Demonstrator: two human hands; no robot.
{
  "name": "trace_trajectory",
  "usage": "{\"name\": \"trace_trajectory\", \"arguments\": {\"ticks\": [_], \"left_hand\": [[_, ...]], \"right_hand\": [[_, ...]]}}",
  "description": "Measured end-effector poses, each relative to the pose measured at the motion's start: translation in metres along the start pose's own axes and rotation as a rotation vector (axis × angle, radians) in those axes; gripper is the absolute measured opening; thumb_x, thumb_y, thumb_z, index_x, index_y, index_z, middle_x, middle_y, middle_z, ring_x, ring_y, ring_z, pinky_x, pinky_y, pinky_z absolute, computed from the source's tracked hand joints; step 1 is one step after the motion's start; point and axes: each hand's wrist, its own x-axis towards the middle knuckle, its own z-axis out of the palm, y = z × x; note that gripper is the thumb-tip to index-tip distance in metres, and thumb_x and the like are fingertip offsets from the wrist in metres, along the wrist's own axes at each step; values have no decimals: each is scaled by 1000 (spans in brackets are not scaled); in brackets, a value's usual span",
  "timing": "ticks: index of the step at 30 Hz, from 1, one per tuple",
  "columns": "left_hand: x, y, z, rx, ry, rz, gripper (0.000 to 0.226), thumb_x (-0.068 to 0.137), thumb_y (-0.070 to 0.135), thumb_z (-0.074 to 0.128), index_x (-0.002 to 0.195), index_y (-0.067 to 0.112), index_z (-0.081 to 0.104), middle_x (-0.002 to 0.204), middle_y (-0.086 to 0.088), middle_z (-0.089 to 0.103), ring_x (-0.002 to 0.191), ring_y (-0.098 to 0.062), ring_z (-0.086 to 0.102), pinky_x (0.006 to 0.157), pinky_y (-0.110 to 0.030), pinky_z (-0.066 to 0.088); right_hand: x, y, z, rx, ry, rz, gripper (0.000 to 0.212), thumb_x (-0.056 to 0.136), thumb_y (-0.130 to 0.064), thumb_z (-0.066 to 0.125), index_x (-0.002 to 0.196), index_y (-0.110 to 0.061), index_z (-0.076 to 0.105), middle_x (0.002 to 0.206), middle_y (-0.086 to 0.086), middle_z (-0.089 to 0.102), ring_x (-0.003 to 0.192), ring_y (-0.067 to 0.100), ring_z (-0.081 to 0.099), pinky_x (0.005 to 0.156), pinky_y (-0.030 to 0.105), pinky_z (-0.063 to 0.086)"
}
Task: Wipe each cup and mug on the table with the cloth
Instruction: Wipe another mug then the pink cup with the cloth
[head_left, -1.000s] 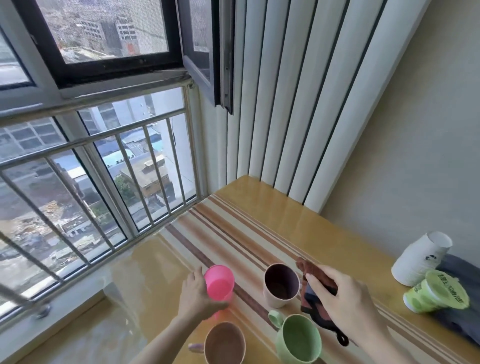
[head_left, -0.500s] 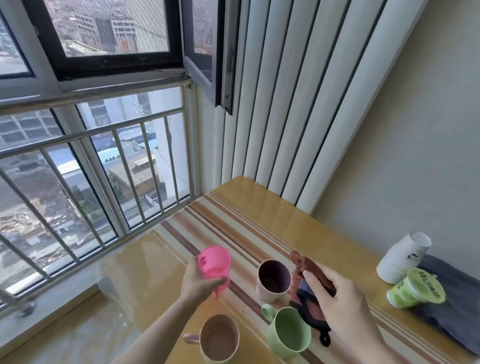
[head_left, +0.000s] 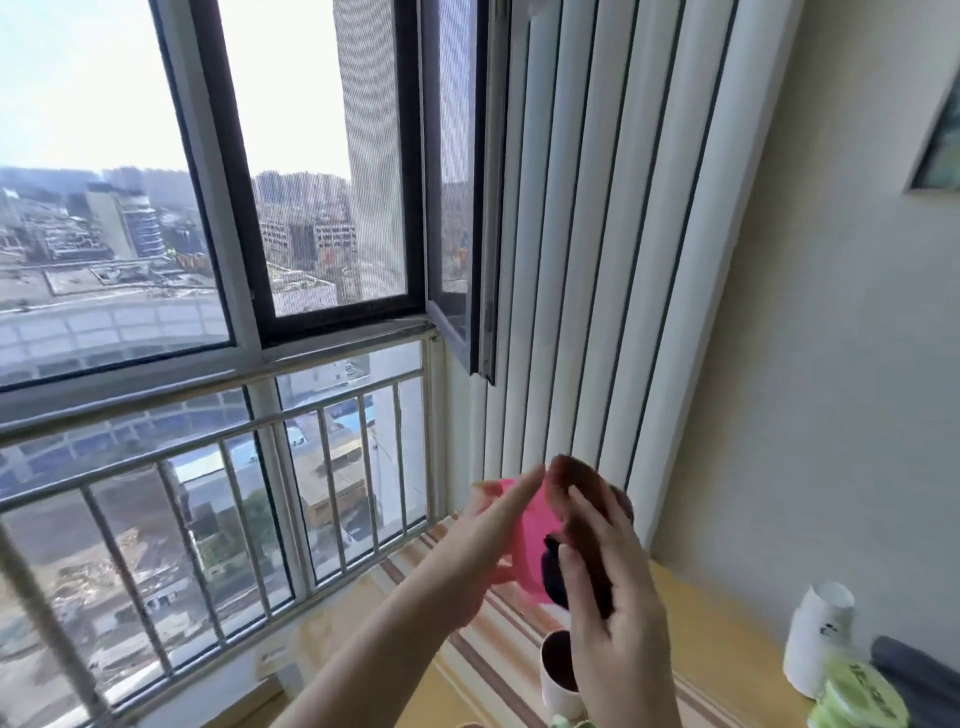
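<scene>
The left hand (head_left: 467, 551) wraps its fingers round the pink plastic cup (head_left: 524, 540), raised above the table (head_left: 727, 639); the right hand (head_left: 608, 597) presses the dark cloth (head_left: 576, 519) against its mouth. Light and probably slick, it is best gripped round the wall. A beige mug (head_left: 558, 675) stands below, white paper cups (head_left: 818, 639) far right.

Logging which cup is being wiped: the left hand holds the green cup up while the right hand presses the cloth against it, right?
Not quite: in the head view the left hand holds up the pink cup, not a green one. The right hand does press the cloth against it.
</scene>
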Motion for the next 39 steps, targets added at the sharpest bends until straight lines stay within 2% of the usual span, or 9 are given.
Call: {"name": "trace_trajectory", "arguments": {"ticks": [8, 11, 15, 18, 22, 24, 28, 34, 39], "left_hand": [[-18, 14, 35, 62, -4, 153, 85, 74, 82, 56, 143, 33, 48, 136, -1, 63, 126, -21, 60, 114, -48, 45], [-21, 17, 43, -2, -7, 200, 58, 93, 65, 45, 138, 31, 57, 126, -4, 72, 116, -19, 69, 107, -46, 51], [-21, 19, 46, 38, 6, 262, 62, 89, 77, 40, 130, 36, 62, 113, -16, 74, 104, -30, 72, 98, -57, 55], [-21, 22, 47, 69, 17, 355, 55, 87, 77, 38, 120, 42, 66, 113, -28, 66, 104, -44, 68, 92, -59, 58], [-23, 31, 47, 114, 39, 386, 67, 89, 71, 35, 127, 24, 65, 109, -13, 74, 95, -27, 74, 68, -32, 63], [-25, 35, 50, 167, 114, 444, 58, 86, 62, 40, 120, 24, 68, 110, -8, 73, 95, -14, 71, 63, -24, 61], [-23, 38, 60, 240, 418, 621, 13, 101, 33, 51, 110, 32, 60, 100, -2, 73, 87, -12, 72, 66, -48, 64], [-38, 38, 82, 202, 202, 519, 86, 67, 92, 49, 129, 33, 40, 122, -4, 60, 107, -18, 68, 93, -44, 58], [-39, 41, 78, 35, 112, 476, 77, 53, 59, 80, 115, 24, 52, 105, -8, 69, 91, -20, 75, 78, -42, 65]], "right_hand": [[7, -18, -15, -52, 78, -51, 55, 94, -53, 31, 147, -39, 38, 159, -28, 17, 148, 4, 23, 116, 44, 36], [16, -23, -29, 3, 113, -105, 51, 94, -46, 39, 144, -39, 42, 158, -21, 29, 146, 0, 27, 116, 29, 33], [29, -28, -49, 201, 82, 13, 52, 92, -46, 43, 144, -47, 38, 143, -33, 45, 129, -11, 46, 96, 6, 43], [36, -26, -59, 332, 18, 67, 51, 93, -42, 36, 143, -51, 36, 129, -34, 56, 113, -9, 59, 93, 17, 52], [40, -20, -67, 577, -46, 233, 59, 83, -60, 43, 139, -42, 47, 122, -2, 67, 111, 17, 65, 91, 39, 58], [38, -23, -69, 523, -17, 184, 62, 81, -60, 41, 141, -44, 45, 134, 0, 61, 114, 10, 60, 89, 23, 55], [30, -38, -64, 305, 121, 7, 54, 95, -38, 38, 148, -44, 31, 117, -33, 60, 88, -10, 61, 74, 3, 45], [18, -40, -55, 184, 218, -99, 55, 94, -43, 35, 148, -46, 29, 150, -33, 37, 134, -6, 45, 99, 8, 42], [26, -46, -68, 544, 112, 15, 48, 96, -32, 37, 142, -43, 43, 143, -15, 55, 126, 7, 57, 90, 15, 50]]}}
